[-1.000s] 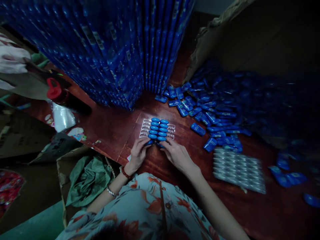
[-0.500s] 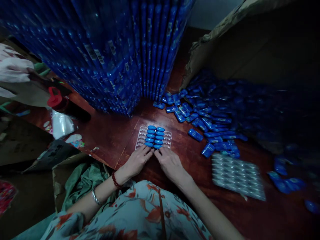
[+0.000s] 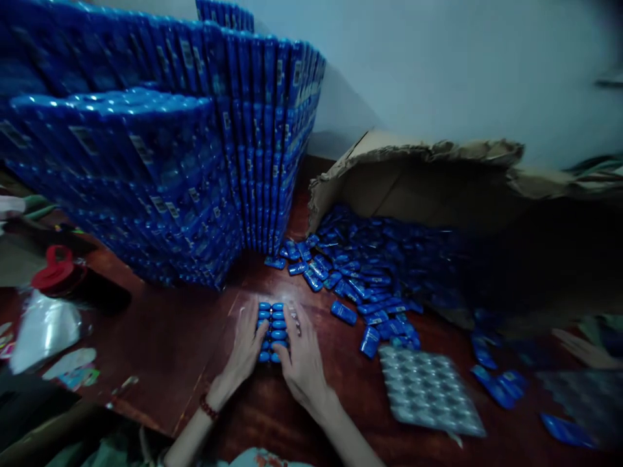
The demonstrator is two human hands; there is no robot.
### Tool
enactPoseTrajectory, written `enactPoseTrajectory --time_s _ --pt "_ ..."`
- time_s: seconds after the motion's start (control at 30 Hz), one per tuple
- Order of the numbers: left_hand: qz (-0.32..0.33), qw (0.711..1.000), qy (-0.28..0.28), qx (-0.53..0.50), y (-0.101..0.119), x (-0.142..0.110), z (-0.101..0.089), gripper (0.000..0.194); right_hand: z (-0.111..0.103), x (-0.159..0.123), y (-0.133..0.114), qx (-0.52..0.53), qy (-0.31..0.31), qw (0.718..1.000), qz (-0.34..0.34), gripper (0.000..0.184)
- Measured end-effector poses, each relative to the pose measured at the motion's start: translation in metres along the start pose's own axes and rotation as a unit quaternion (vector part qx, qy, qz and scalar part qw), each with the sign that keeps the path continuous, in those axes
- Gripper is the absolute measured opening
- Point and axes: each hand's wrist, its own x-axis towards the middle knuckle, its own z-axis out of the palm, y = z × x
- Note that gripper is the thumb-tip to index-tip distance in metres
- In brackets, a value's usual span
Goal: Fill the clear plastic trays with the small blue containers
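Observation:
On the dark red table [image 3: 160,350] lies a clear plastic blister tray [image 3: 293,314] with two columns of small blue oblong pieces [image 3: 278,324] along its middle. My left hand [image 3: 246,347] grips its left side, fingers stretched forward along the edge and thumb over the pieces. Around the right side is my right hand [image 3: 304,357], its thumb bent in across the lower pieces. Both hands cover much of the tray's outer parts.
Tall stacks of blue packs [image 3: 189,194] stand at the back left. Loose blue packets [image 3: 343,312] spill from a torn cardboard box [image 3: 379,152]. Stacked clear trays [image 3: 428,389] lie at right, near another person's hand [image 3: 586,350]. A red-lidded bottle [image 3: 53,272] lies left.
The view has tilted up, showing more wall and stack tops. My hands have moved from the tray's near edge to its two sides, fingers now pointing forward.

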Motion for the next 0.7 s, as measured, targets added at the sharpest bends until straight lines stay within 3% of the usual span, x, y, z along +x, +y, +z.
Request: enactPoseTrajectory --time_s 0.1,0.17,0.3,0.4,0.47,0.53,0.63,0.7 --pt "0.032 0.994 -0.096 -0.046 -0.007 0.016 0.015 0.059 0.015 0.015 0.004 0.059 -0.046 0.997 0.030 0.056" --pt "0.053 0.991 -0.112 -0.048 -0.013 0.015 0.025 0.057 0.017 0.012 0.004 0.075 -0.065 0.994 0.050 0.055" --pt "0.052 0.996 -0.067 -0.040 -0.020 -0.001 0.044 0.055 -0.006 -0.010 0.020 0.095 -0.070 0.991 0.056 0.058" --pt "0.062 0.997 -0.022 -0.041 -0.013 0.002 0.046 0.055 -0.045 -0.011 0.065 0.112 0.004 0.988 0.109 0.047" --pt "0.076 0.997 -0.002 -0.031 0.000 0.023 0.041 0.046 -0.074 0.003 0.112 0.097 0.084 0.979 0.159 0.041" --pt "0.105 0.994 -0.010 0.009 0.016 0.061 0.035 0.038 -0.099 0.028 0.164 0.058 0.121 0.976 0.171 0.043" --pt "0.191 0.974 -0.046 0.110 0.032 0.133 0.039 0.035 -0.125 0.074 0.233 -0.024 0.116 0.978 0.170 0.049" --pt "0.219 0.957 -0.068 0.179 0.036 0.178 0.050 0.040 -0.135 0.101 0.265 -0.107 0.092 0.964 0.226 0.053"
